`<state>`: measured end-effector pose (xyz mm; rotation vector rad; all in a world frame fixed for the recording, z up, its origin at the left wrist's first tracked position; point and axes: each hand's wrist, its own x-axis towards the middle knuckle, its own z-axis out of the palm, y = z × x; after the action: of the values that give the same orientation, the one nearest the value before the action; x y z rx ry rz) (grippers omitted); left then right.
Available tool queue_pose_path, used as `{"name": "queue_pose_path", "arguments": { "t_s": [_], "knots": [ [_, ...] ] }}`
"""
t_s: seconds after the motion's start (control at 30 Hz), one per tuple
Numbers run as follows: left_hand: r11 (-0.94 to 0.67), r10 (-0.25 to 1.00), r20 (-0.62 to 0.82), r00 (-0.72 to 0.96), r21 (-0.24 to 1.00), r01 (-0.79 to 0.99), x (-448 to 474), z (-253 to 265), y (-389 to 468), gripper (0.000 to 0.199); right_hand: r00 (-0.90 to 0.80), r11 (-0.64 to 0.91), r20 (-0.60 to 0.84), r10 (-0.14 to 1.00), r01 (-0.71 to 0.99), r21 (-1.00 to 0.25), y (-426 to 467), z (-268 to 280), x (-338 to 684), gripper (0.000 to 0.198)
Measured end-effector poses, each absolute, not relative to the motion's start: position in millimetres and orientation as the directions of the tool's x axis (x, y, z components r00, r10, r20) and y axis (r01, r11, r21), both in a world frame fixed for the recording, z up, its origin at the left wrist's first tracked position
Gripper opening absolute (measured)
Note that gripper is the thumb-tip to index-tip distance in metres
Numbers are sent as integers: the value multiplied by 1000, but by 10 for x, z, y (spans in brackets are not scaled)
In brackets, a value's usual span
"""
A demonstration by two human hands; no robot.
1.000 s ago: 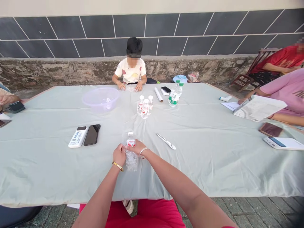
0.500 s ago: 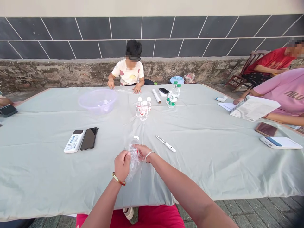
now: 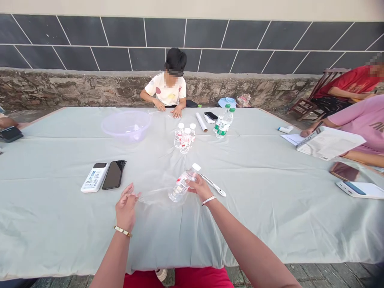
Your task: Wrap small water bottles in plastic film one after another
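Observation:
My right hand (image 3: 199, 187) is wrapped round a small clear plastic bottle (image 3: 181, 185) with a white cap and a red-and-white label. The bottle leans to the right, its base close to the tablecloth. Off to the left, my left hand (image 3: 127, 204) has its fingers curled on thin clear plastic film (image 3: 138, 196), whose outline is hard to make out. A white pen-shaped cutter (image 3: 214, 186) lies just beyond my right hand. Farther out, three small bottles (image 3: 185, 140) like the held one stand in a tight group.
A power bank (image 3: 94, 178) and a phone (image 3: 114, 175) lie at left. Behind them is a translucent purple basin (image 3: 126, 125). Two green-capped bottles (image 3: 224, 124) and a white roll (image 3: 201, 122) stand or lie farther back. A person (image 3: 167, 90) sits opposite; others are at right.
My hands have moved apart. The bottle has come out of the wrinkled clear plastic and shifted right in my right hand, now tilted; my left hand has drawn away left.

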<state>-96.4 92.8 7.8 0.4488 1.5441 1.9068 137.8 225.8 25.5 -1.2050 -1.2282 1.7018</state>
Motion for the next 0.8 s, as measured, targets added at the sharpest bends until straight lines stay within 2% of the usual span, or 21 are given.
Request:
{"name": "queue_pose_path", "arguments": {
  "t_s": [0.07, 0.13, 0.23, 0.3, 0.37, 0.43, 0.53, 0.7, 0.8],
  "knots": [
    [-208, 745, -92, -661, 909, -362, -1045, 205, 922, 31, -327, -294, -273, 905, -15, -956, 2360, 258, 1414, 47],
    [-189, 758, -64, -649, 931, -313, -1128, 261, 920, 32, -275, -269, -252, 928, -27, -963, 2492, 249, 1402, 49],
    [67, 707, -59, -705, 998, -17, -1216, 189, 893, 29, -141, -96, -97, 985, 15, -995, 2761, 246, 1249, 55],
    [263, 694, -71, -716, 951, 160, -1233, 80, 848, 31, -82, 46, 33, 996, 163, -986, 2985, 276, 1058, 57],
    [367, 719, -69, -692, 883, 294, -1231, -30, 788, 35, -50, 112, 101, 994, 366, -924, 3222, 332, 829, 62],
    [383, 755, -74, -652, 856, 347, -1227, -112, 726, 41, -23, 100, 104, 994, 538, -837, 3437, 394, 605, 67],
    [426, 769, -98, -632, 815, 392, -1238, -178, 655, 41, 9, 31, 51, 999, 681, -732, 3655, 451, 351, 66],
    [416, 800, -90, -594, 796, 440, -1280, -210, 638, 31, 50, -42, -9, 999, 714, -699, 3720, 447, 245, 64],
    [389, 807, -60, -587, 803, 452, -1244, -171, 682, 30, 29, -5, 22, 999, 713, -701, 3518, 472, 318, 64]
  ]
}}
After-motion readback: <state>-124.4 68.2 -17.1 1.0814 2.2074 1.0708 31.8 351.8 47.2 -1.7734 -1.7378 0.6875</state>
